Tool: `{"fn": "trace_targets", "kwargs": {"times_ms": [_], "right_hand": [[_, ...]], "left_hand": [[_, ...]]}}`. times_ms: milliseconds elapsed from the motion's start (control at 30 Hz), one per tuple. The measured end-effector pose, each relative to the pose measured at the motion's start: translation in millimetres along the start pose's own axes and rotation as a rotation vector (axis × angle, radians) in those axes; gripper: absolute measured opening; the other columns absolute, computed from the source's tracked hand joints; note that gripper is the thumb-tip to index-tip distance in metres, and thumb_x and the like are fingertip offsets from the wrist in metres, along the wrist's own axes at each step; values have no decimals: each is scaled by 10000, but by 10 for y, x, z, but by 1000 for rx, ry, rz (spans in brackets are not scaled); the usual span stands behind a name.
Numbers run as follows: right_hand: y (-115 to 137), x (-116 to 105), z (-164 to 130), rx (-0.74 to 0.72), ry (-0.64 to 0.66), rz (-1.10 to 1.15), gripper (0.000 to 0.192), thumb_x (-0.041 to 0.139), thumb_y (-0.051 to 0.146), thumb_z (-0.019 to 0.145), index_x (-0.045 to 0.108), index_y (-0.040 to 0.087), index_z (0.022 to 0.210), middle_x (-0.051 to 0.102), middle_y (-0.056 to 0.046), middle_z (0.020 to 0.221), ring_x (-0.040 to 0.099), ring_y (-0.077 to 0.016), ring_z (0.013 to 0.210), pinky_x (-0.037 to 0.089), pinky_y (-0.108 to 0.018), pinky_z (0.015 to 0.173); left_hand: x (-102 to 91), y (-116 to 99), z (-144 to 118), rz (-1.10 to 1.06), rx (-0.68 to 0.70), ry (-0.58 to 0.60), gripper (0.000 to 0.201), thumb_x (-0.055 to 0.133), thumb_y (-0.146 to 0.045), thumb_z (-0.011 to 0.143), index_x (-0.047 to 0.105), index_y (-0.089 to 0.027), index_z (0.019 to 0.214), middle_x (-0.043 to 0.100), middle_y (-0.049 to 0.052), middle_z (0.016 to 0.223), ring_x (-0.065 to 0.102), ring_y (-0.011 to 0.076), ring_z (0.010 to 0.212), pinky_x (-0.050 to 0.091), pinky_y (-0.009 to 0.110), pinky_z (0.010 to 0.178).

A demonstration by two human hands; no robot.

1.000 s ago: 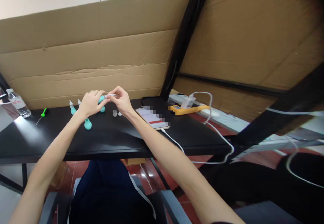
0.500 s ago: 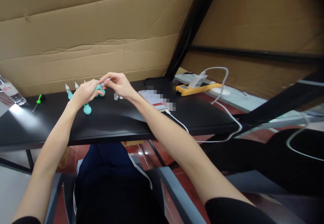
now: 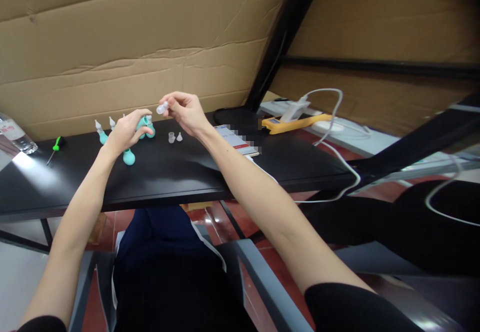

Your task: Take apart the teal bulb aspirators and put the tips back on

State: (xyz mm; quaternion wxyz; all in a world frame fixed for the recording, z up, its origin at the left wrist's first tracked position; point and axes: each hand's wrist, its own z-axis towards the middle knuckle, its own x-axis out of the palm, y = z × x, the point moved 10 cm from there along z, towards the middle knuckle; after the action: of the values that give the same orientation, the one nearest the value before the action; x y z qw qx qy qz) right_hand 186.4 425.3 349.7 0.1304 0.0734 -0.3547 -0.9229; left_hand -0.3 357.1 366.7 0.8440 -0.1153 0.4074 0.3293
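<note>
My left hand grips a teal rubber bulb just above the black table. My right hand pinches a small clear plastic tip, held a short way right of the bulb and apart from it. Under my left hand stands another teal bulb. Two small clear caps lie on the table below my right hand. More teal bulbs with white tips stand behind my left hand.
A phone with a white cable lies right of my right hand. A green screwdriver and a water bottle are at the far left. A yellow device with a charger sits beyond the table. Cardboard walls close the back.
My right hand has pulled the clear tip off the teal bulb and lifted it up to the right. The hands have come apart. The camera tilted down slightly.
</note>
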Motion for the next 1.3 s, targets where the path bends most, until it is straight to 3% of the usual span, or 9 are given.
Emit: {"fn": "trace_targets", "kwargs": {"times_ms": [100, 200, 333, 500, 800, 967, 1033, 1167, 1300], "right_hand": [[-170, -288, 26, 86, -46, -381, 569, 919, 791, 1059, 808, 238, 1131, 801, -75, 992, 791, -277, 930, 690, -466, 976], [-345, -492, 13, 182, -27, -795, 231, 973, 385, 1050, 818, 214, 1059, 823, -110, 984, 802, -349, 1018, 663, -542, 1097], [-607, -553, -57, 317, 55, -946, 226, 1007, 183, 956, 786, 212, 921, 775, -83, 842, 779, -356, 956, 652, -527, 1061], [-770, -570, -120, 387, 72, -959, 279, 1035, 115, 914, 818, 162, 1084, 695, -7, 702, 740, -319, 826, 636, -503, 1009], [-810, -484, -66, 269, 223, -976, 274, 1049, 189, 885, 784, 238, 840, 732, -11, 710, 742, -265, 810, 617, -423, 915], [-810, -414, -56, 199, 274, -946, 388, 1089, 445, 916, 767, 246, 831, 744, -31, 730, 731, -250, 779, 608, -419, 908], [-809, -418, -60, 213, 270, -922, 397, 1090, 462, 919, 766, 248, 836, 747, -32, 737, 731, -253, 783, 605, -426, 917], [-740, -408, -74, 257, 250, -900, 308, 1062, 347, 949, 784, 241, 868, 766, -32, 771, 756, -273, 841, 597, -438, 957], [-600, -370, -98, 299, 238, -999, 121, 929, 286, 1062, 838, 213, 1031, 854, -91, 961, 805, -326, 983, 611, -463, 1026]], "left_hand": [[33, 20, -9, 21, 1, 40, 390, 754, -390, 1185, 735, -210, 1530, 876, 149, 1415, 855, 303, 1293, 650, 407, 1161], [92, 31, -22, 34, 8, 89, 385, 725, -381, 1203, 740, -186, 1534, 878, 173, 1433, 866, 320, 1299, 659, 423, 1146], [124, 60, -28, 40, -20, 113, 400, 717, -377, 1210, 737, -180, 1558, 873, 191, 1462, 863, 333, 1320, 656, 444, 1164], [129, 110, -25, 40, -43, 105, 407, 732, -377, 1195, 741, -198, 1560, 866, 190, 1487, 847, 342, 1347, 647, 454, 1181], [184, 94, -26, 33, -37, 157, 420, 688, -385, 1202, 742, -189, 1569, 871, 196, 1466, 848, 357, 1314, 638, 465, 1159], [186, 100, -26, 24, -38, 157, 400, 698, -389, 1199, 753, -199, 1546, 879, 188, 1468, 849, 353, 1334, 635, 455, 1163], [185, 110, -29, 28, -40, 157, 396, 696, -397, 1200, 754, -198, 1538, 881, 191, 1464, 852, 352, 1327, 636, 452, 1150], [182, 130, -38, 31, -38, 150, 378, 689, -409, 1206, 757, -198, 1512, 889, 187, 1440, 858, 334, 1293, 637, 443, 1134], [204, 138, -43, 35, -32, 167, 385, 672, -423, 1216, 762, -186, 1505, 897, 189, 1398, 870, 331, 1251, 640, 447, 1121]]}}
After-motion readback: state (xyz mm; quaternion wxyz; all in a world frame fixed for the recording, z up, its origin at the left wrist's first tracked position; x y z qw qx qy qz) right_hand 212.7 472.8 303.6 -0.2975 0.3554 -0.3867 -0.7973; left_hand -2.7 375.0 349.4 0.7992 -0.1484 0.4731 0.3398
